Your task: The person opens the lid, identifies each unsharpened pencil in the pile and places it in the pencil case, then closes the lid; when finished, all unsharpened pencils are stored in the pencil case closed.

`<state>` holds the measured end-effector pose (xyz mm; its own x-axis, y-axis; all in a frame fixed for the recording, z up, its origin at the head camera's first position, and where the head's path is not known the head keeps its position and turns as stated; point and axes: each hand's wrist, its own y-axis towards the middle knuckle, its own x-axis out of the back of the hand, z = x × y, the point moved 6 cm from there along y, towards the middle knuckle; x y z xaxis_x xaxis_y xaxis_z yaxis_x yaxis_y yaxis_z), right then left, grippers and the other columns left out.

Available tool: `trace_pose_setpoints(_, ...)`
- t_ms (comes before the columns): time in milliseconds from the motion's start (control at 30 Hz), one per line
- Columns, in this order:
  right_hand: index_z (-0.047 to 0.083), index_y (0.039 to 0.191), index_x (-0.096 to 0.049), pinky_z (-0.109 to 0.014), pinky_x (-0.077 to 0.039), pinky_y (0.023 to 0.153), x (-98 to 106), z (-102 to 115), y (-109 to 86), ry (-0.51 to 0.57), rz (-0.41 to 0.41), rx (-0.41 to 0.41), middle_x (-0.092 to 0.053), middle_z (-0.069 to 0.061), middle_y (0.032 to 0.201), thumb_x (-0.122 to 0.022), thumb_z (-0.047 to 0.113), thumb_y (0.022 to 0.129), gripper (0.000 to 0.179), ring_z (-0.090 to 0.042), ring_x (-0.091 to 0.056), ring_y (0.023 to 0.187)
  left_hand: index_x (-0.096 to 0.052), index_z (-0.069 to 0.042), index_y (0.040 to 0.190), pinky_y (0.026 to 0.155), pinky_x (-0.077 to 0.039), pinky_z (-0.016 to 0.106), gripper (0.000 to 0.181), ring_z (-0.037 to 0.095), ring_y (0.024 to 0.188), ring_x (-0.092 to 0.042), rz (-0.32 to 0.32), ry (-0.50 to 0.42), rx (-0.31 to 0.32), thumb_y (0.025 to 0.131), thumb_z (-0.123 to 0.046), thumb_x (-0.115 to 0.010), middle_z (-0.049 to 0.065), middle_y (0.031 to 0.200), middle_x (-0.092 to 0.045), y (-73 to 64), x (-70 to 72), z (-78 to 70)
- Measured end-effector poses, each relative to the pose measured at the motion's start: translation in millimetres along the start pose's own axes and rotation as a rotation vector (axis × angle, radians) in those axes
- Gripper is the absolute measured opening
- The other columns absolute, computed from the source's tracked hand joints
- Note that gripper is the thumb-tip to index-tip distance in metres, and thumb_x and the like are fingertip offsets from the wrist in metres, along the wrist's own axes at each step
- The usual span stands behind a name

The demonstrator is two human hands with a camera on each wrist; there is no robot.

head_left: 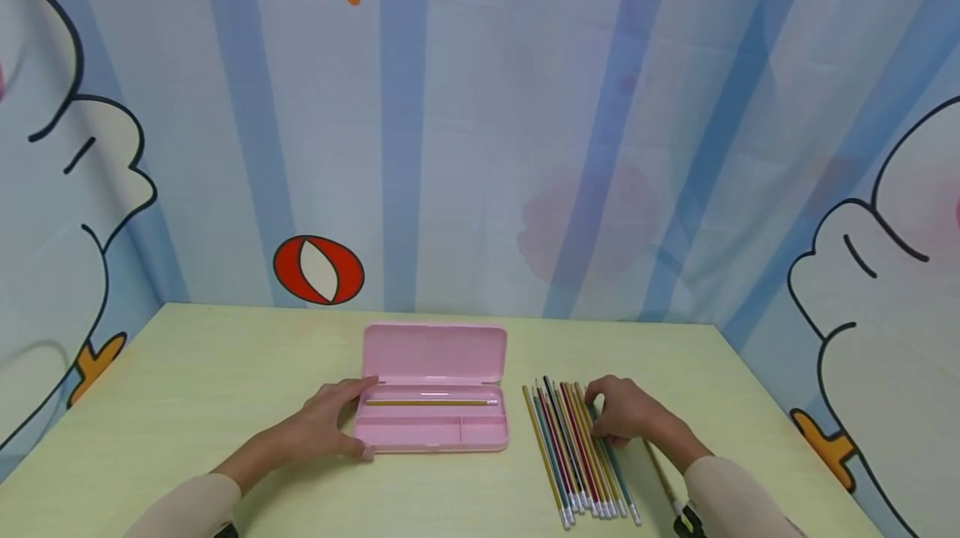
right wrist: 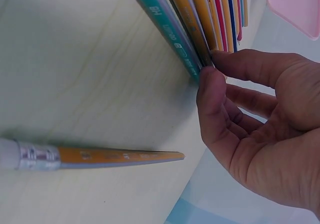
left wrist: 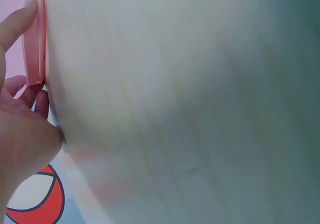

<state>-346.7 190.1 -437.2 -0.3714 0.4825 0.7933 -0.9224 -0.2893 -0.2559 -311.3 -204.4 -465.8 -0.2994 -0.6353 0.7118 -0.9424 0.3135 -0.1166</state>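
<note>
A pink pencil case (head_left: 431, 431) lies on the table with its lid raised, and one yellow pencil (head_left: 427, 403) is in its long back compartment. My left hand (head_left: 326, 421) holds the case's left end, thumb at the front edge and fingers near the hinge. To the right, several pencils (head_left: 573, 446) lie side by side in yellow, red, green and dark colours. My right hand (head_left: 626, 413) pinches a pencil at the row's right side, thumb and forefinger close together; the fingertips hide which one. A green pencil (right wrist: 172, 36) lies against those fingertips.
A separate yellow pencil (right wrist: 120, 155) lies apart from the row, beneath the right forearm. The pale wooden table (head_left: 247, 371) ends at a blue striped backdrop (head_left: 480, 146) with cartoon drawings. The case's small front compartments (head_left: 483, 431) show no pencils.
</note>
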Motion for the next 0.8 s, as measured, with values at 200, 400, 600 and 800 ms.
trace_pose_setpoints(200, -0.001, 0.118, -0.063, -0.029, -0.047, 0.049, 0.9, 1.9, 1.9, -0.043, -0.012, -0.016, -0.06, -0.009, 0.06, -0.073, -0.003, 0.083, 0.037, -0.015, -0.053, 0.048, -0.038, -0.009, 0.153, 0.11, -0.031, 0.069, 0.099, 0.041, 0.134, -0.036, -0.005, 0.002, -0.008, 0.07, -0.025, -0.089, 0.021, 0.155, -0.04, 0.0, 1.4, -0.5)
trace_pose_setpoints(400, -0.002, 0.119, -0.062, -0.026, -0.04, 0.045, 0.5, 0.5, 5.6, -0.061, -0.028, -0.047, -0.056, -0.007, 0.06, -0.069, -0.007, 0.078, 0.042, -0.013, -0.047, 0.046, -0.037, -0.007, 0.153, 0.11, -0.03, 0.07, 0.099, 0.042, 0.134, -0.036, -0.007, -0.001, -0.024, 0.07, -0.025, -0.089, 0.022, 0.154, -0.04, -0.5, 2.3, -1.2)
trace_pose_setpoints(600, -0.003, 0.124, -0.061, -0.024, -0.033, 0.044, -1.4, 1.1, 5.7, -0.073, -0.041, -0.055, -0.055, -0.005, 0.054, -0.065, -0.01, 0.075, 0.049, -0.012, -0.042, 0.043, -0.038, -0.006, 0.152, 0.11, -0.031, 0.07, 0.099, 0.042, 0.132, -0.037, -0.005, -0.004, -0.037, 0.07, -0.025, -0.089, 0.022, 0.154, -0.04, -0.2, 1.7, -1.7)
trace_pose_setpoints(800, -0.004, 0.125, -0.06, -0.024, -0.031, 0.043, -0.6, 2.5, 4.4, -0.084, -0.041, -0.065, -0.061, -0.007, 0.061, -0.066, -0.01, 0.075, 0.051, -0.011, -0.037, 0.044, -0.038, -0.006, 0.152, 0.11, -0.032, 0.069, 0.098, 0.041, 0.132, -0.037, -0.002, -0.003, -0.039, 0.071, -0.025, -0.089, 0.022, 0.154, -0.041, -1.1, 1.1, -2.3)
